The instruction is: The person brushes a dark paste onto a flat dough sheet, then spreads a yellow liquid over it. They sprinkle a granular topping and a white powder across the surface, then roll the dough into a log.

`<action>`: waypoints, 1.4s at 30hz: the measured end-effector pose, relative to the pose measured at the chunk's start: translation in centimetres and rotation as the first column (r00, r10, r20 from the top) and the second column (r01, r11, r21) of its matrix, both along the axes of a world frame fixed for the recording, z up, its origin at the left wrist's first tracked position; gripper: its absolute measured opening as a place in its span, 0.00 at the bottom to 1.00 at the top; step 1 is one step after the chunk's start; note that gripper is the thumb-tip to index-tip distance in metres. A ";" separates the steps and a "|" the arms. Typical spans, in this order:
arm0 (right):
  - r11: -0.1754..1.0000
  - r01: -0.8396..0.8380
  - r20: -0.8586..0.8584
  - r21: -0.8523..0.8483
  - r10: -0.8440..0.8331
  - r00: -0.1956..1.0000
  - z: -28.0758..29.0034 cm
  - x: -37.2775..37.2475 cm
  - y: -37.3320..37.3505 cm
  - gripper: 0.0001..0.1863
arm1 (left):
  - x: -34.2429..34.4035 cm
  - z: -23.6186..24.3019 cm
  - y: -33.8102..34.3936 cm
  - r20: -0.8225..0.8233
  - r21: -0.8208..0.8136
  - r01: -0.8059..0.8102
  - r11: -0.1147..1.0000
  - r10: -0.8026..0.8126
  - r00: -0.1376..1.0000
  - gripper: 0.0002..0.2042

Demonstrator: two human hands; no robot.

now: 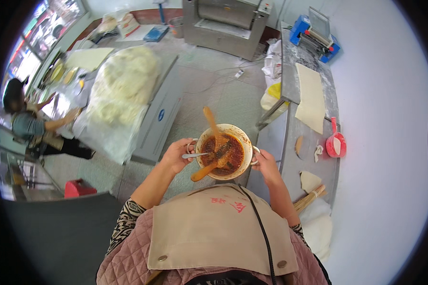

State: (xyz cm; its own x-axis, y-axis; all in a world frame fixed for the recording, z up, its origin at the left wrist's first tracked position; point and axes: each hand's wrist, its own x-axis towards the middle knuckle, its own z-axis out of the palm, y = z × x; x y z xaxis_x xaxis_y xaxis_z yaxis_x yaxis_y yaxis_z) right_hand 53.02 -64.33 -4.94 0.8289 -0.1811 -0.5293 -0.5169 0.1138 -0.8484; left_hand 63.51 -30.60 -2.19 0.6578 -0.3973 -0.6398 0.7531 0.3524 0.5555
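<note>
Between my two hands I carry a cream-coloured pot (pixel 246 138) with a handle on each side, held over the floor in front of my apron. My left hand (pixel 176 156) is closed round the left handle, and my right hand (pixel 267 165) grips the right one. Dark red, oily sauce (pixel 237 151) fills the lower part of the pot. Two wooden spoons stick out of it, one upper spoon (pixel 209 116) toward the far rim and one lower spoon (pixel 202 173) over the near left rim. A metal spoon (pixel 193 155) rests across the left rim.
Left stands a table with a large plastic-covered pile of dough (pixel 126 80); a co-worker (pixel 28 123) works behind it. At right, a metal counter (pixel 288 142) holds a dough sheet (pixel 310 97), a red ladle (pixel 336 144) and a bundle of sticks (pixel 310 198). A steel machine (pixel 226 33) stands ahead.
</note>
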 end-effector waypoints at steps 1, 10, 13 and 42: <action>1.000 -0.003 0.007 -0.003 0.003 1.000 -0.3 3.8 -1.8 0.14 | 3.6 -0.2 -1.9 0.007 -0.011 -0.001 1.000 0.001 1.000 0.14; 0.972 -0.234 0.002 -0.025 0.235 0.972 -1.4 38.0 -14.7 0.11 | 28.3 -0.9 -14.0 -0.105 -0.031 -0.319 0.947 0.314 0.944 0.09; 0.954 -0.299 -0.018 -0.005 0.299 0.954 -1.0 45.6 -16.7 0.12 | 33.4 -0.4 -15.2 -0.069 -0.006 -0.339 0.941 0.338 0.939 0.14; 0.412 -0.911 0.031 0.029 0.910 0.413 -1.8 123.1 6.2 0.09 | 86.2 -5.4 -5.0 0.032 0.006 -0.911 0.413 0.910 0.413 0.05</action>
State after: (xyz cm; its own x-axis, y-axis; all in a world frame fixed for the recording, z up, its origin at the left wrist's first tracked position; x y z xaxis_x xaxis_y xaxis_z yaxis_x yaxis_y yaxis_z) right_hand 176.08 -58.15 -6.77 0.5005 0.7011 -0.5079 -0.3283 -0.3891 -0.8607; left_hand 149.72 -35.65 -7.64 0.6384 0.4544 -0.6212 -0.0137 0.8137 0.5812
